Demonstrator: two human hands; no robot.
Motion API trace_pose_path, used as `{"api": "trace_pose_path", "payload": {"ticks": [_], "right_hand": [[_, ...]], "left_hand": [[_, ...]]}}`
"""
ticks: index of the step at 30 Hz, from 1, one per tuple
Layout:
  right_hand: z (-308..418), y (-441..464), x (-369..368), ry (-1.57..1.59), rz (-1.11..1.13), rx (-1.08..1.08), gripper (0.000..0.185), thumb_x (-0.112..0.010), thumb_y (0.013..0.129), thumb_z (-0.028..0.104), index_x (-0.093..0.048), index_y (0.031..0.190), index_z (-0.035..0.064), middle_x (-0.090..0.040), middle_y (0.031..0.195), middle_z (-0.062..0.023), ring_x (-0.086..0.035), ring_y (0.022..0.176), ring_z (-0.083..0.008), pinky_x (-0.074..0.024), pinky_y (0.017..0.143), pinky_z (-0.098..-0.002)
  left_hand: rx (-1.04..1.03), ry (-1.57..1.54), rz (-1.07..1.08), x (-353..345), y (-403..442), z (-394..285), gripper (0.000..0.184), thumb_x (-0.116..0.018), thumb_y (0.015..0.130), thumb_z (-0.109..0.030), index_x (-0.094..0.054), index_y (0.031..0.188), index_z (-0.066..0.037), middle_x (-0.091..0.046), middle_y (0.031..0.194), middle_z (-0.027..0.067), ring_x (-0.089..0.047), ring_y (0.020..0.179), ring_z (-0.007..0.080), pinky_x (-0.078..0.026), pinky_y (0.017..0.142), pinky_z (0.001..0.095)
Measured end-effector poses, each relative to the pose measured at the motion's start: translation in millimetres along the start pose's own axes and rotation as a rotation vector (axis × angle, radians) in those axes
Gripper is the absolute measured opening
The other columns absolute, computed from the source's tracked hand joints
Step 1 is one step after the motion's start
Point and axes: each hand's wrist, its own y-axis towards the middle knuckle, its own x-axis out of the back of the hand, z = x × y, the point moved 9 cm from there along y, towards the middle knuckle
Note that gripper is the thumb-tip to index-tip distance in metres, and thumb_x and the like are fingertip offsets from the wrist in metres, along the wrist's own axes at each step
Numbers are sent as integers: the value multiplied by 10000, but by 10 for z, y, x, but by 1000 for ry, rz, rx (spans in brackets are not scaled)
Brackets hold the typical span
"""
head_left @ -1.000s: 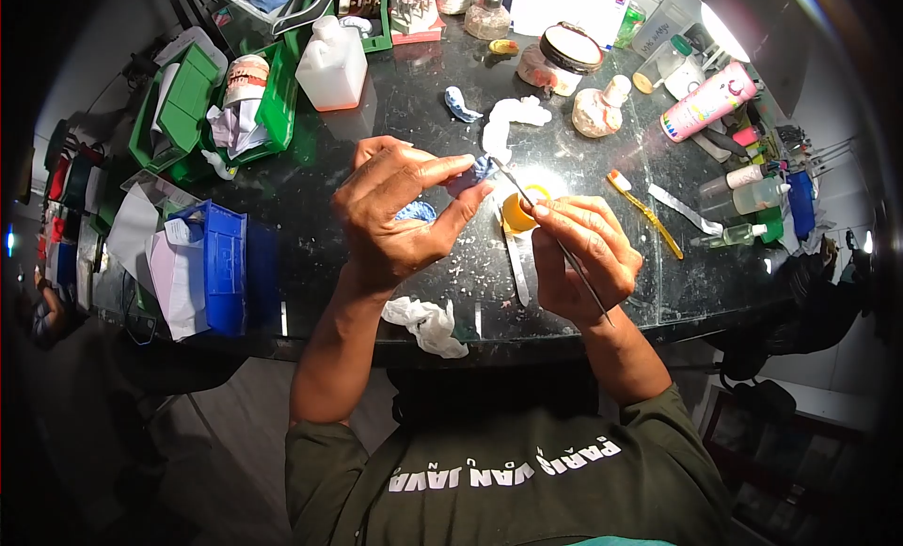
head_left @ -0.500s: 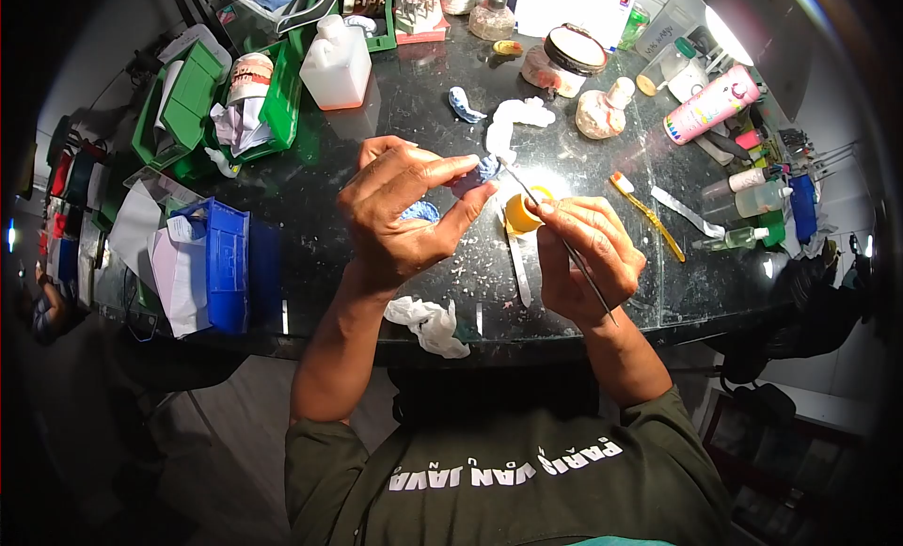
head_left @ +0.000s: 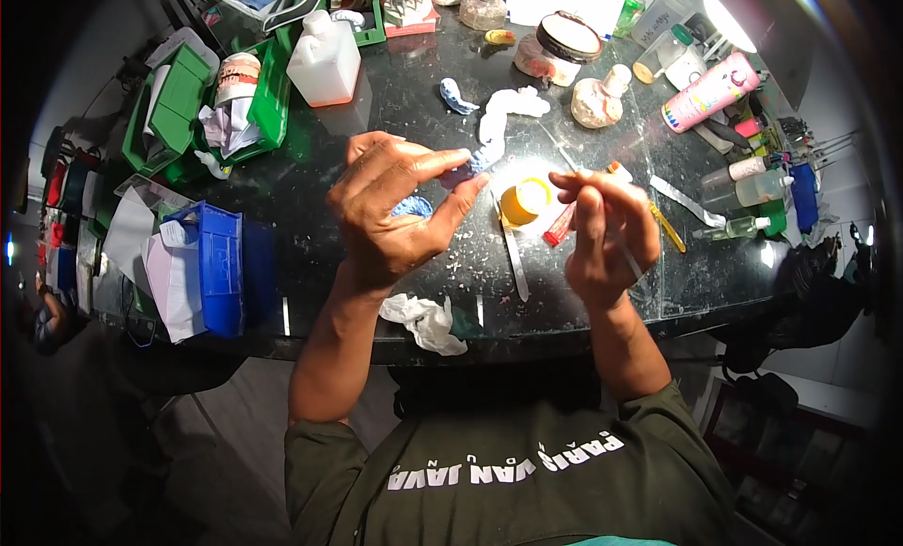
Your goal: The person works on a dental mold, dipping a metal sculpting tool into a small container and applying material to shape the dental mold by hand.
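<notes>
My left hand pinches a small blue moulded piece between thumb and fingertips, partly hidden by them. My right hand is closed around a thin metal hand tool, blurred by motion, its tip apart from the blue piece. Between the hands stands a round yellow cup under bright light. Beside it lie a white spatula and a red object. Another blue piece rests on the table behind my left hand, and a curved blue piece sits farther back.
A crumpled white strip lies ahead, near a round bottle and a jar. Green bins, a blue bin and a plastic jug line the left. A toothbrush and pink can are right.
My right hand has shifted right and turned, drawing the tool's tip away from the blue piece. A red object beside the cup has come into view. My left hand keeps its pinch.
</notes>
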Motion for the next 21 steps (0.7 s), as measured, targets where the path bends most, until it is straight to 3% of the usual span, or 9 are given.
{"api": "trace_pose_path", "payload": {"ticks": [4,9,15,18,21], "right_hand": [[-590,-99,203,12,83,-452,174,-661,1053,86,-705,918,-14,-719,700,-77,-674,640,-122,-499,594,-256],[-589,-86,166,-244,203,-377,220,-674,1035,133,-702,866,-5,-656,608,-53,-621,537,-105,-452,524,-277],[-568,-100,139,-287,209,-378,182,-675,1012,88,-689,865,-18,-652,617,-73,-617,535,-125,-460,526,-295],[-559,-116,160,-234,176,-379,236,-632,1042,89,-673,844,-33,-643,648,-47,-552,559,-104,-439,574,-258],[-512,-140,280,-119,17,-308,180,-646,997,35,-680,835,-34,-665,658,-92,-623,542,-133,-464,527,-298]], "left_hand": [[19,17,7,-12,-7,29,332,-960,675,-1,-810,965,-61,-749,840,45,-675,762,201,-536,760,345],[4,31,25,-46,-9,10,329,-959,679,-2,-809,968,-51,-746,832,50,-670,756,201,-534,766,346],[16,42,44,-69,-22,29,325,-963,677,-13,-811,962,-44,-740,827,46,-665,743,208,-535,788,360],[3,54,46,-76,-16,18,325,-965,677,-20,-811,962,-44,-733,814,44,-662,741,210,-535,811,371],[14,53,53,-81,-14,7,324,-967,678,-30,-812,962,-50,-726,799,41,-665,739,204,-535,840,384]]}}
